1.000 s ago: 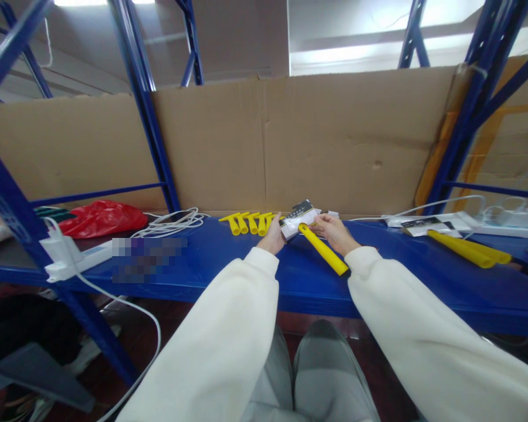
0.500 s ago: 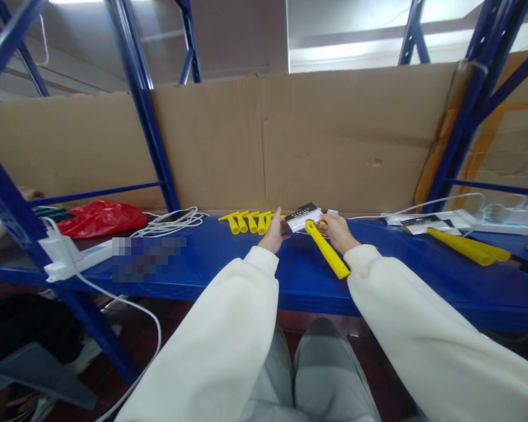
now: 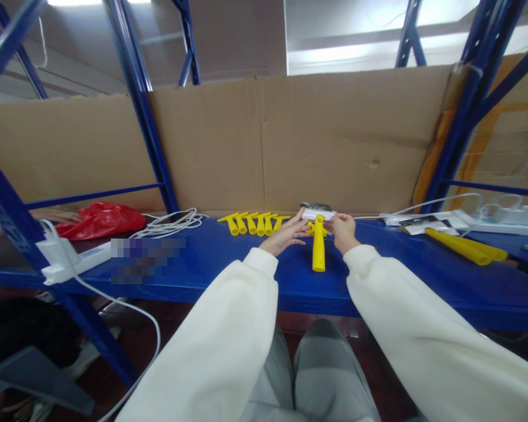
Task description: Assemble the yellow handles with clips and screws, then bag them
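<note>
Here, yellow handle (image 3: 318, 249): flanked by both hands, neither clearly nearer; long axis pointed toward the near edge of the blue shelf (image 3: 229, 258).
Black-and-white packaged head (image 3: 317, 214): set crosswise at the handle's far end.
Right hand (image 3: 345, 233): packaged head's right end pinched.
Left hand (image 3: 286, 234): fingers spread at its left end; contact cannot be confirmed.
Yellow T-shaped pieces (image 3: 260, 225): lined up left of the handle.

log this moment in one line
held: yellow handle with black-white head; right hand: gripping head's right end; left hand: fingers spread at its left end; row: yellow pieces on blue shelf
</note>
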### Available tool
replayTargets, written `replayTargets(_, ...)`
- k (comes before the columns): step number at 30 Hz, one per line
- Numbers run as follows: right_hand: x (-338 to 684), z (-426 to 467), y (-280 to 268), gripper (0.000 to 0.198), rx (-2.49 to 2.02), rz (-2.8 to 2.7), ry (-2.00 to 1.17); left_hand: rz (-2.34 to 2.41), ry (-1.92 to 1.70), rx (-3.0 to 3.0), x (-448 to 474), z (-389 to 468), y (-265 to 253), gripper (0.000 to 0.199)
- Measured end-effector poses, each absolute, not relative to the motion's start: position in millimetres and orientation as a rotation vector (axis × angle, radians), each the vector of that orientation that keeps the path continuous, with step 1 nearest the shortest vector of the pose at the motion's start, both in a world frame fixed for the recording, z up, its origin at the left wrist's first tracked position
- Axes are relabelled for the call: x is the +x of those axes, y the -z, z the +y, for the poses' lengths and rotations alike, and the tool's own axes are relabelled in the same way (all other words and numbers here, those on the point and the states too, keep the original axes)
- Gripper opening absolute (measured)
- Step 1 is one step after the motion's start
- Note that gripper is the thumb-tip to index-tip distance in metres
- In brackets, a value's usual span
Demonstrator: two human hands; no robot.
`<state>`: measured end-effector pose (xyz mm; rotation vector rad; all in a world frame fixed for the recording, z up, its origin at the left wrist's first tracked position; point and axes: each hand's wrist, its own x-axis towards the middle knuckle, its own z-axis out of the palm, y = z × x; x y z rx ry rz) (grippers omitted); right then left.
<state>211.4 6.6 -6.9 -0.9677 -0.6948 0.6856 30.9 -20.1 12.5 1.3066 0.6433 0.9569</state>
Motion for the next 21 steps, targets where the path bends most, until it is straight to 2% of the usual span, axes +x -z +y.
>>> replayTargets(3,205.7,1.0,5.2,0.025,-0.963,-0.795,-0.772,0.623,-0.925,1.296,31.6,-20.0,-9.5,0.045)
replayTargets(10,194.8,-7.0,3.1,0.026,-0.928,-1.01,-0.902,0.703,-1.136,1.255,35.9,-10.7,-2.1,0.077)
replayTargets(13,194.1,-8.1,4.0,0.025,-1.0,-1.13,-0.749,0.738,-1.173,1.26,36.8,-10.6,-1.5,0.084)
replayTargets(17,193.7,-12.7,5.0,0.024,-1.049,-1.282,-0.282,0.78,-1.224,1.182,37.4,-13.2,-3.2,0.088)
replayTargets(19,192.4,-14.7,5.8,0.022,-1.053,-1.378,-0.24,0.797,-1.231,1.171,37.6,-14.4,-4.0,0.089)
replayTargets(21,190.1,-15.3,7.1,0.02,-1.079,-1.475,-0.366,0.816,-1.211,1.198,37.6,-15.4,-4.4,0.09)
